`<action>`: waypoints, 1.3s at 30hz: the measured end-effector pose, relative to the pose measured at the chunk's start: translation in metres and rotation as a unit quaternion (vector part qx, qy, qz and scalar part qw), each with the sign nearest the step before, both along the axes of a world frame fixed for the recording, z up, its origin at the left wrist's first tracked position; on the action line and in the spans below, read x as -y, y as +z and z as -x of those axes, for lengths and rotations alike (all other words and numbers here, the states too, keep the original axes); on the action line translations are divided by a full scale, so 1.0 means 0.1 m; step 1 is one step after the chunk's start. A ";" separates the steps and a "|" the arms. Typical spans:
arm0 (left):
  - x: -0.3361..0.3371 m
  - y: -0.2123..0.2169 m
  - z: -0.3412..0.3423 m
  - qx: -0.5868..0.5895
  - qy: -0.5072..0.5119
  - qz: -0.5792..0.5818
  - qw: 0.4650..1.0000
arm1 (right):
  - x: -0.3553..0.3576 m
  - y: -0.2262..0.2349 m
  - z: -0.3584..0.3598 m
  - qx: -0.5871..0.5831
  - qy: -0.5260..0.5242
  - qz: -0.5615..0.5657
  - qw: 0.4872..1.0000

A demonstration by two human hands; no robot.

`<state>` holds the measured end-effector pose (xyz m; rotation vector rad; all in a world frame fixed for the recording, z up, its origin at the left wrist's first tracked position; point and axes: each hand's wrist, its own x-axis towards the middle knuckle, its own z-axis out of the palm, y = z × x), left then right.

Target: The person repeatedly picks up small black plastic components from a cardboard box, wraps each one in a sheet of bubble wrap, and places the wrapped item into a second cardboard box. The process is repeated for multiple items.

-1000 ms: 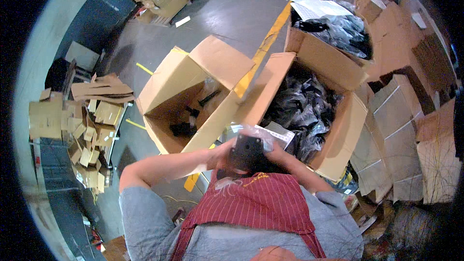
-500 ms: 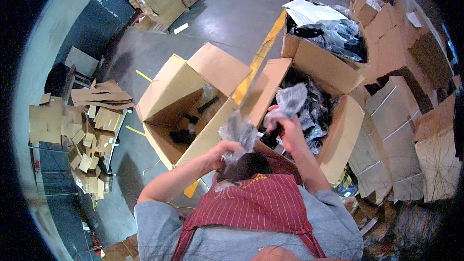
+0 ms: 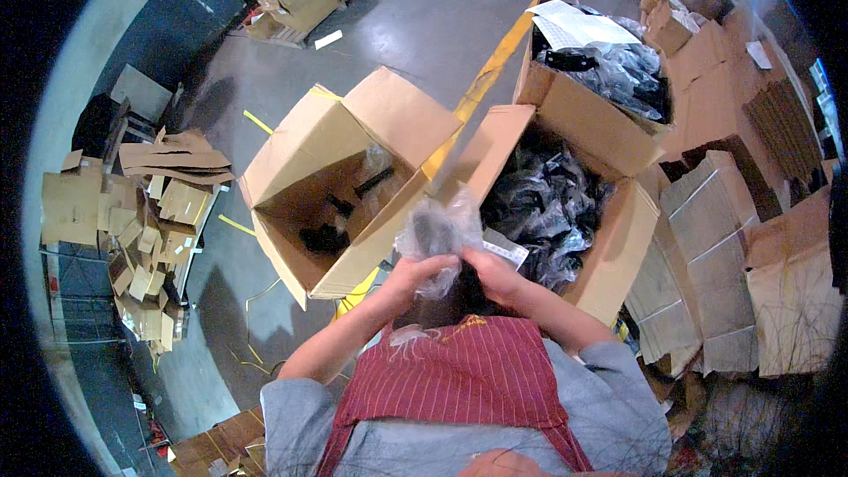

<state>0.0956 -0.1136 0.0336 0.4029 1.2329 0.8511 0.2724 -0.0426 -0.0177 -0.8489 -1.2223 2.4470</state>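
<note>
Close in front of my apron, both hands come together on a clear plastic bag with a dark shape showing through it. My left hand grips the bag's near left side, fingers closed. The thumbs nearly meet, and my right hand is closed at the bag's near right edge. Something black lies beneath the hands, its kind hidden. Beyond my right hand, a white printed label borders an open carton full of bagged black parts. To the left, another open carton holds a few black parts.
A third carton, with bagged parts and a paper sheet on top, stands beyond. Flattened cardboard crowds the right side. Cardboard scraps are piled at left. A yellow line crosses the floor.
My right hand has moved left and nearer, away from the full carton, to meet my left hand at the bag. The bag it held up over that carton is no longer there.
</note>
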 end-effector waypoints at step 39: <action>0.17 -0.05 -0.07 -0.005 0.000 0.027 1.000 | 0.05 0.56 -0.20 0.229 0.165 -0.290 0.914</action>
